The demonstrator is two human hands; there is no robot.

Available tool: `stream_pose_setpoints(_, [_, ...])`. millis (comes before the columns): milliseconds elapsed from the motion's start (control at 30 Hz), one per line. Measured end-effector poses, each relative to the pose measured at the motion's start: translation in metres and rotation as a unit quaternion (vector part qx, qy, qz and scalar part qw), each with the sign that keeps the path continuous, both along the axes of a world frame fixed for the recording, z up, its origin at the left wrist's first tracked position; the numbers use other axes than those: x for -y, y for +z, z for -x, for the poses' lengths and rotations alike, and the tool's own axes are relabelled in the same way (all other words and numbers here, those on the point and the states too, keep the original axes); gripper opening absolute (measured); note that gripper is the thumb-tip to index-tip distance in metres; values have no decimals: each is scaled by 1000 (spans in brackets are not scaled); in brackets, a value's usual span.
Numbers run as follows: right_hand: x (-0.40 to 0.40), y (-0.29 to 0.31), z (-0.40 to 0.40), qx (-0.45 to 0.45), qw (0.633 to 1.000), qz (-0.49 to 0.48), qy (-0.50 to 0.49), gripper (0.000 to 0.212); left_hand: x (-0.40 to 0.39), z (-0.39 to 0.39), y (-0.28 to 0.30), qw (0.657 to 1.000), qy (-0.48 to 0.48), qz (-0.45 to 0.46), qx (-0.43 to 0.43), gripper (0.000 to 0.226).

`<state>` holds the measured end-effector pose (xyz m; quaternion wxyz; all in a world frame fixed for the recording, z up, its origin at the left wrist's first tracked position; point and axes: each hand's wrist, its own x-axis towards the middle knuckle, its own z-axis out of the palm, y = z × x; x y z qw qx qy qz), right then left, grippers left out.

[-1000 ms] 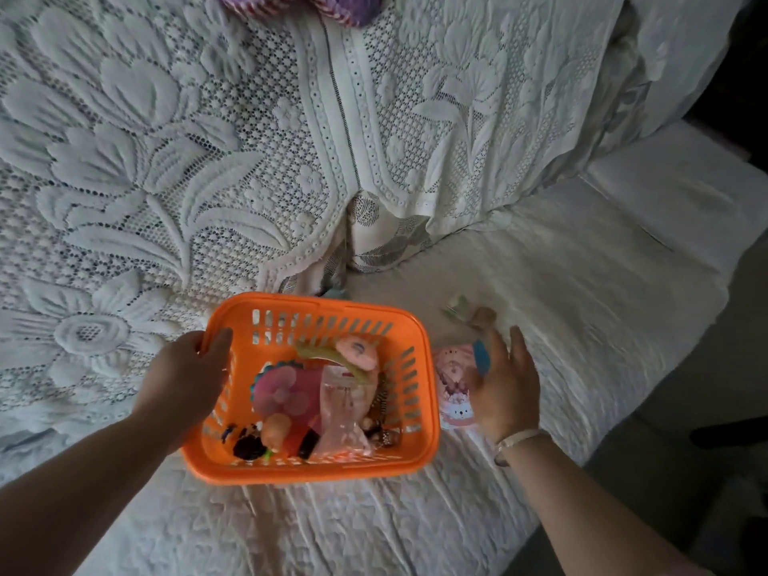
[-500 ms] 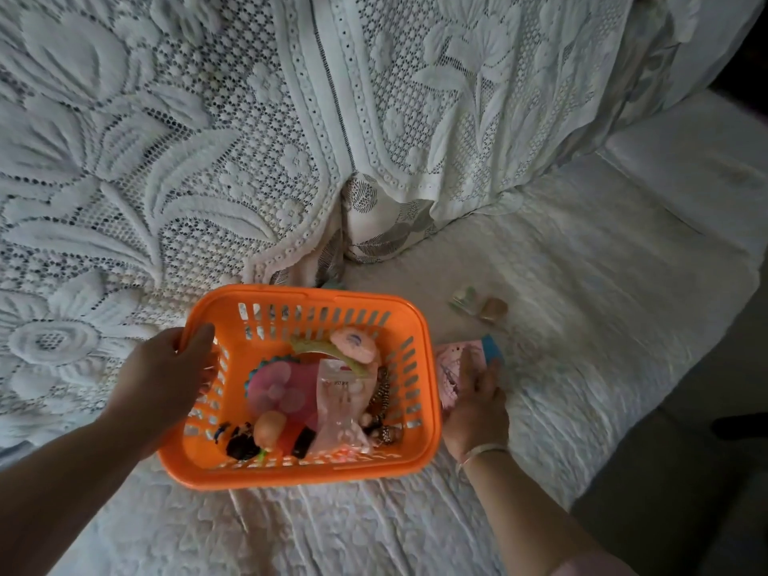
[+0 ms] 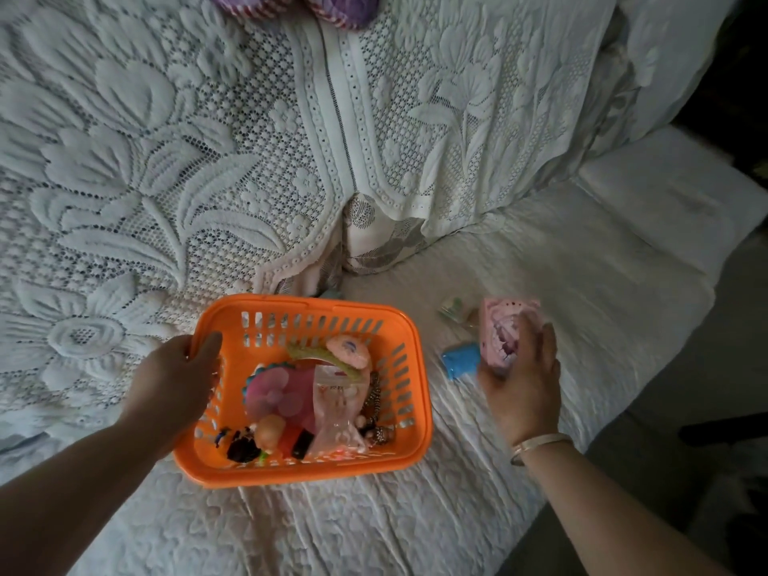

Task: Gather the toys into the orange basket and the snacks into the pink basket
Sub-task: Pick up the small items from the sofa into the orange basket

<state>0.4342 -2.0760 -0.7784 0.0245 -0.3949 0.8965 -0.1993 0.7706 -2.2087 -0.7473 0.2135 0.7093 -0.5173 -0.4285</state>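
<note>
The orange basket (image 3: pixel 409 392) sits on the white sofa seat and holds several toys, among them a pink fan toy (image 3: pixel 276 392) and a clear bag (image 3: pixel 338 409). My left hand (image 3: pixel 174 384) grips the basket's left rim. To the right of the basket, my right hand (image 3: pixel 523 380) holds a pink packet (image 3: pixel 503 330) lifted off the seat. A blue item (image 3: pixel 459 361) lies just left of that hand. A small greenish wrapped item (image 3: pixel 453 311) lies behind it. No pink basket is in view.
A white lace cover (image 3: pixel 208 160) drapes the sofa back behind the basket. Purple cushions (image 3: pixel 291 4) peek in at the top edge. The seat's front edge (image 3: pixel 623 413) drops off to a dark floor at the right.
My right hand has picked the pink packet up from beside the basket and moved right, uncovering the blue item. The left hand stays on the basket rim.
</note>
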Motion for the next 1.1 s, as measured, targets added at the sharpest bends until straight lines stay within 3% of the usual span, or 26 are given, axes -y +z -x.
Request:
stream_pose_setpoints(100, [14, 40, -32, 49, 991, 122, 33, 82, -7, -2, 6, 1000, 1, 11, -4, 41])
stream_pose_setpoints(200, [25, 74, -89, 125, 959, 200, 161, 75, -10, -3, 8, 1000, -2, 12, -2, 47])
stream_pose_setpoints(333, [30, 93, -169, 361, 875, 131, 296, 58, -16, -5, 19, 1000, -8, 22, -9, 39])
stream_pose_setpoints(400, [34, 80, -200, 490, 827, 57, 270, 56, -19, -7, 22, 999, -5, 25, -18, 38])
stream_pose_setpoints(500, [49, 53, -235, 663, 742, 13, 101, 55, -24, -14, 26, 999, -5, 23, -28, 38])
stream_pose_setpoints(567, [57, 44, -249, 728, 685, 29, 31, 49, -27, -19, 27, 999, -5, 24, -38, 38])
stream_pose_setpoints(667, [64, 34, -259, 790, 611, 41, 4, 20, -30, -26, 22, 999, -16, 25, -43, 47])
stream_pose_setpoints(700, [65, 31, -263, 796, 603, 43, 7, 19, -30, -28, 20, 999, -17, 23, -46, 52])
stream_pose_setpoints(800, [65, 25, -269, 770, 637, 21, 36, 29, -30, -31, 17, 998, -9, 10, -58, 52])
stream_pose_setpoints(867, [67, 18, -270, 730, 681, -16, 63, 30, -30, -31, 19, 999, -7, 9, -49, 44])
stream_pose_setpoints(1000, [67, 12, -264, 510, 837, -80, 181, 26, -30, -28, 15, 999, 3, 10, -33, 41])
stream_pose_setpoints(1100, [65, 16, -248, 435, 867, -32, 241, 28, -28, -20, 13, 999, 5, 1, -37, 40])
